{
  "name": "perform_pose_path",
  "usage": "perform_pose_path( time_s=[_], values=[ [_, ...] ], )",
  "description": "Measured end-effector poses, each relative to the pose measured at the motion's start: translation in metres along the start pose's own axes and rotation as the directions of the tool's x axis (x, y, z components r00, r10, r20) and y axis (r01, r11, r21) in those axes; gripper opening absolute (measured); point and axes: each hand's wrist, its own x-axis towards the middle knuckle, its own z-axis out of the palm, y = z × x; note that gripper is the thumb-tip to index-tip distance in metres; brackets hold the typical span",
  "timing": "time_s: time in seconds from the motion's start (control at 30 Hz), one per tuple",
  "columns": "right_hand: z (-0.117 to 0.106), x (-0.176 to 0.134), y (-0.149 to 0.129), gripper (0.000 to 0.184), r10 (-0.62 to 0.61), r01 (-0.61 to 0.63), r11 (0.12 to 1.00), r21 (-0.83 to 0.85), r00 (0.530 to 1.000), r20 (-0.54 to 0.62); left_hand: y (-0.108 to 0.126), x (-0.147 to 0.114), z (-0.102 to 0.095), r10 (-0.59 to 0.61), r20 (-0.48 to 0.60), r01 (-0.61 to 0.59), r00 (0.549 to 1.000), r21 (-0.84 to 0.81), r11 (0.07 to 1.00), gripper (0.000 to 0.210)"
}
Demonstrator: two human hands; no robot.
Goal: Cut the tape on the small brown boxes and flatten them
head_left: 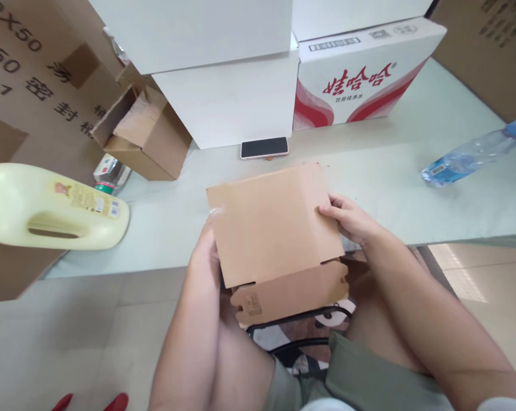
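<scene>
A flattened brown cardboard box is held over the table's front edge, its notched flap hanging down towards my lap. My right hand grips its right side, the thumb lying on top and the fingers underneath. At the left side, my left hand holds the other edge, its fingers mostly hidden behind the cardboard. A bit of clear tape shows near the left edge. Just beyond the cardboard lies a phone, dark face up.
On the pale tablecloth are a yellow jug at left, a small open carton, white boxes, a red-and-white water carton and a water bottle lying at right. A large brown carton stands far left.
</scene>
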Motion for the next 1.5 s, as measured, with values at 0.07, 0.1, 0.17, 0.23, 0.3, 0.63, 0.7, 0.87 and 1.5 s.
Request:
perform_pose_path(
  time_s=[0.07, 0.1, 0.17, 0.23, 0.3, 0.63, 0.7, 0.87, 1.5],
  values=[
    [0.004, 0.001, 0.002, 0.042, -0.016, 0.016, 1.000, 0.021, 0.999, -0.033, 0.002, 0.005, 0.002, -0.144, 0.070, 0.150, 0.987, -0.085, 0.985, 0.043],
    [0.006, 0.002, 0.003, 0.040, -0.030, 0.032, 0.999, 0.039, 0.998, -0.053, 0.003, 0.007, 0.003, -0.215, 0.110, 0.230, 0.970, -0.151, 0.961, 0.044],
    [0.009, 0.003, 0.003, 0.040, -0.045, 0.052, 0.996, 0.075, 0.995, -0.091, 0.006, 0.010, 0.008, -0.307, 0.182, 0.348, 0.934, -0.276, 0.896, 0.047],
    [0.010, 0.004, 0.003, 0.038, -0.035, 0.045, 0.995, 0.089, 0.993, -0.110, 0.009, 0.011, 0.010, -0.313, 0.207, 0.367, 0.927, -0.332, 0.869, 0.051],
    [0.010, 0.004, 0.004, 0.035, -0.022, 0.033, 0.996, 0.088, 0.992, -0.128, 0.010, 0.013, 0.009, -0.258, 0.179, 0.305, 0.949, -0.332, 0.892, 0.058],
    [-0.002, 0.006, 0.003, 0.035, -0.025, 0.058, 0.989, 0.133, 0.972, -0.232, 0.001, 0.017, -0.003, -0.140, 0.092, 0.165, 0.986, -0.398, 0.902, 0.036],
    [-0.007, 0.007, 0.002, 0.035, -0.066, 0.109, 0.984, 0.139, 0.957, -0.283, 0.001, 0.022, -0.006, -0.117, -0.040, 0.079, 0.992, -0.516, 0.853, 0.025],
    [-0.010, 0.005, 0.007, 0.048, -0.064, 0.072, 0.988, 0.134, 0.996, -0.063, 0.001, 0.034, -0.007, -0.107, -0.273, -0.099, 0.956, -0.643, 0.759, 0.015],
    [0.014, -0.039, -0.015, 0.054, -0.184, 0.226, 0.959, 0.169, 0.955, -0.232, 0.008, 0.019, 0.012, -0.041, -0.050, -0.015, 0.998, -0.797, 0.604, 0.052]
  ],
)
